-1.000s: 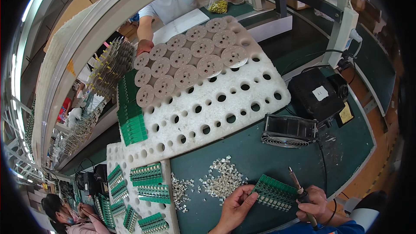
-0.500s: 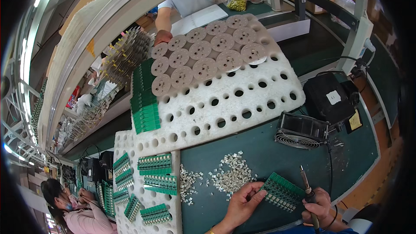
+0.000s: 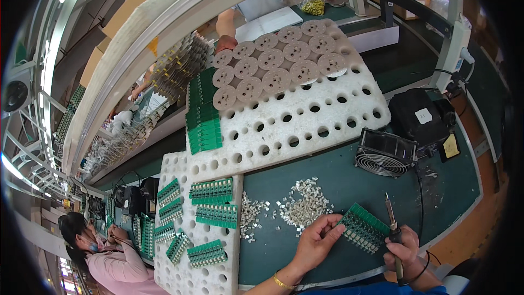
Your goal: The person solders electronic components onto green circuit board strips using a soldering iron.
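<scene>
My left hand [image 3: 320,241] pinches the left edge of a green circuit board panel [image 3: 364,228], which is tilted and carries rows of small parts along its lower side. In my right hand [image 3: 403,251] is a soldering iron [image 3: 391,216], held like a pen with its metal tip pointing up and away, just right of the board's right edge. The tip looks clear of the board. Left of the board, a pile of small silvery metal parts [image 3: 303,205] lies on the green mat, with a smaller heap [image 3: 252,213] beside it.
Several populated panels [image 3: 213,216] rest on a white perforated foam board [image 3: 226,278] at left. A larger foam sheet [image 3: 327,110] bears round discs [image 3: 275,80] and green panels [image 3: 204,123]. A small fan [image 3: 385,153] and a black box [image 3: 417,113] stand right. Two co-workers [image 3: 117,267] are nearby.
The whole scene has shifted rightward in the picture as the view turned. Both hands keep the same holds on the panel and the iron.
</scene>
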Demonstrator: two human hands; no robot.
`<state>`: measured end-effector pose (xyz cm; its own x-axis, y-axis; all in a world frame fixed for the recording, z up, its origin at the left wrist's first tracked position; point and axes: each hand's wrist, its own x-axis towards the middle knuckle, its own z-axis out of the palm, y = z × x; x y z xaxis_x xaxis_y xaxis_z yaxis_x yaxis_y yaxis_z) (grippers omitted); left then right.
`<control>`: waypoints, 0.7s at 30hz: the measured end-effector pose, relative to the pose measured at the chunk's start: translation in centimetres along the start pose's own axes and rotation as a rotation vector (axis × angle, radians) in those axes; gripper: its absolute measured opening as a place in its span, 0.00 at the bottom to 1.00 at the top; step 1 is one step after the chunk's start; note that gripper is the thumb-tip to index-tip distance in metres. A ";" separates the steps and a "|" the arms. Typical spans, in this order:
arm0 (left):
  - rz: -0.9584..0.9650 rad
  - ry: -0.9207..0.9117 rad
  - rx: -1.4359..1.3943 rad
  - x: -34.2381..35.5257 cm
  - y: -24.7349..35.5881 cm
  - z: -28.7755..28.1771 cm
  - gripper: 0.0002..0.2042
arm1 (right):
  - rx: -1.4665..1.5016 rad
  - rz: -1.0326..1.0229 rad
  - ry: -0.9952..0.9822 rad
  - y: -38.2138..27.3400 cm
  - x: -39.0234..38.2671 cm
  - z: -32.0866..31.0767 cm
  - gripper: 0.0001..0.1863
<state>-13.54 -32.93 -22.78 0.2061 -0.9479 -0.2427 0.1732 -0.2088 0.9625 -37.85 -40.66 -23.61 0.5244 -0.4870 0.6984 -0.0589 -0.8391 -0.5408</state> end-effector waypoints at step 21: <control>0.520 0.248 0.478 -2.5 6.6 3.4 0.08 | -0.133 -0.044 0.165 -0.2 -1.0 0.3 0.19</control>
<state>-16.15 -32.76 -15.38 0.3685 -0.8824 0.2925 -0.4316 0.1162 0.8945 -38.14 -39.93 -24.30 0.3833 -0.4728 0.7934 -0.1562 -0.8799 -0.4488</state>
